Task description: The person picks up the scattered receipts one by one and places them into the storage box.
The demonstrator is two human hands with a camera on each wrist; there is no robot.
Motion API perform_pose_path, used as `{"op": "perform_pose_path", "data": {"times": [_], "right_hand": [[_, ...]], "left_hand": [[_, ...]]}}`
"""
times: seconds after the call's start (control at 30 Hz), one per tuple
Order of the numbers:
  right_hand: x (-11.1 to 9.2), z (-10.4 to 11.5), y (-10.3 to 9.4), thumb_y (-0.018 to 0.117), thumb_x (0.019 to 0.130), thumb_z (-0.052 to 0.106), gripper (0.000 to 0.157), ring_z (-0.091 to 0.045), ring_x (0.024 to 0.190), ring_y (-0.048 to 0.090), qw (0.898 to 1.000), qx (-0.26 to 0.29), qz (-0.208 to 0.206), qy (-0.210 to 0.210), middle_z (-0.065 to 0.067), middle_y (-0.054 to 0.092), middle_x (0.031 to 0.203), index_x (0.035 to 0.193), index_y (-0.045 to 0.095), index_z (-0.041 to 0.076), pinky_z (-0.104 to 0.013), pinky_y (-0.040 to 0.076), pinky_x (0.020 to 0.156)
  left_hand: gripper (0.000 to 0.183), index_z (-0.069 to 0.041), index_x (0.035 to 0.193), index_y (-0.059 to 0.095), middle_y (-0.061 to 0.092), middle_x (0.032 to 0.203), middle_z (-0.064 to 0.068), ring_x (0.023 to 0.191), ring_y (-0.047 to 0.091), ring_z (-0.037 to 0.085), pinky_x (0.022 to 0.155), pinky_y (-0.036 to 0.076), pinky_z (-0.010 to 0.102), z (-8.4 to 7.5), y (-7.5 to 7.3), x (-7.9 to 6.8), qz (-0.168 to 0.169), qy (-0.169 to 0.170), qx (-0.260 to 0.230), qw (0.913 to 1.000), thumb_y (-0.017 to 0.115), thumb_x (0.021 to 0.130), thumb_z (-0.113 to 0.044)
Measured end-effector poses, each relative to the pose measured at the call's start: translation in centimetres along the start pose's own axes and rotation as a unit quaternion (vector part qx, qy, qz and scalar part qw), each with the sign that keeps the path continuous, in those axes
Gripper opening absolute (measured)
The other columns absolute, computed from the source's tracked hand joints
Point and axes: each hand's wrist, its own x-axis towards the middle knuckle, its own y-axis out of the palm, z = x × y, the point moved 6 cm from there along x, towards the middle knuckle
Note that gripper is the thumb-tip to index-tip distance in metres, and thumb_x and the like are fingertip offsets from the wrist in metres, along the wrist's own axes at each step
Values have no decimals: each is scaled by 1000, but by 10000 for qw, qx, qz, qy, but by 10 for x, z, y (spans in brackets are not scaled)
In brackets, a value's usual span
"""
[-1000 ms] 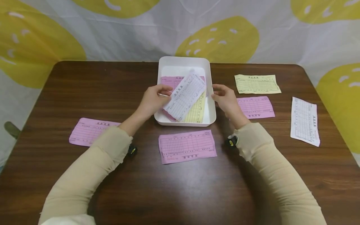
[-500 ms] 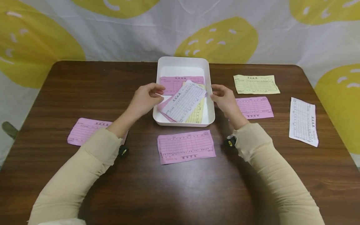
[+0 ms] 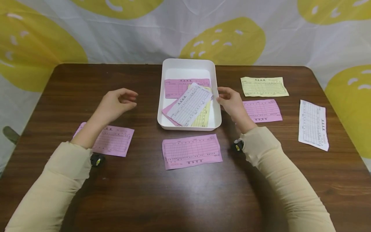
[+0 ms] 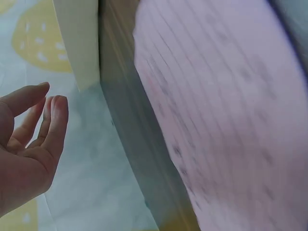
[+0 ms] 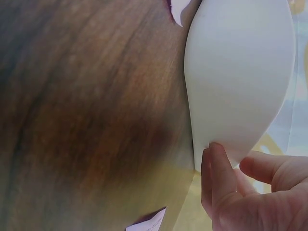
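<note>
My left hand (image 3: 117, 101) is held over the table to the left of the white tray (image 3: 217, 109), fingers loosely bent and nothing between them. A pink slip (image 3: 114, 140) lies beneath that forearm; it fills much of the left wrist view. At the tray's right side, my right hand (image 3: 232, 101) rests its fingertips against the outer wall, also visible in the right wrist view, where fingers (image 5: 219, 163) touch the white side. Inside the tray a white slip (image 3: 189, 104) lies slanted on top of a yellow slip (image 3: 204, 116) and pink slips (image 3: 175, 87).
Another pink slip (image 3: 192, 151) lies in front of the tray. To the right are a yellow slip (image 3: 264, 87), a pink slip (image 3: 263, 111) partly behind my right hand, and a white slip (image 3: 313, 125). A patterned cloth (image 3: 130, 38) hangs behind the table (image 3: 185, 199).
My left hand has let go of the white slip, which now lies in the tray, and has moved left away from it. My right hand stays at the tray's right side.
</note>
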Motion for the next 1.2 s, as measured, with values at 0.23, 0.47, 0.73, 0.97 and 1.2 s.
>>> {"op": "perform_pose_path", "data": {"times": [0.23,0.47,0.73,0.97,1.2], "right_hand": [[-1,0,0,49,96,2,44,-20,104,55,10000,-35,26,-42,-22,54,122,140,45,4,-40,53,99],[-1,-1,0,49,96,3,45,-22,107,55,9999,-34,69,-67,-23,54,124,141,45,4,-41,52,99],[-1,1,-1,49,96,3,45,-24,110,54,9999,-123,57,-100,-25,54,126,141,45,4,-41,52,101],[1,0,-1,49,96,2,45,-22,108,54,9999,-74,50,-128,-24,54,125,141,45,4,-41,52,100],[0,0,1,48,97,3,45,-23,111,54,9999,-71,112,-87,-24,53,127,141,44,5,-42,51,101]], "left_hand": [[39,-1,127,57,62,122,24,108,61,34,74,49,15,27,-19,-13,13,-134,293,9995,63,92,-15],[39,-1,128,56,62,121,26,104,63,33,73,52,19,51,-32,-22,68,-345,659,9972,62,92,-16],[40,1,126,57,63,117,28,72,45,-18,62,43,9,82,-52,-33,-22,-561,957,9938,63,91,-18],[40,6,124,56,61,117,32,68,40,-22,59,41,7,109,-64,-43,-59,-795,1097,9908,63,90,-15],[44,9,123,54,59,118,34,74,44,-14,60,41,8,128,-67,-51,42,-1007,1262,9869,65,88,-14]]}}
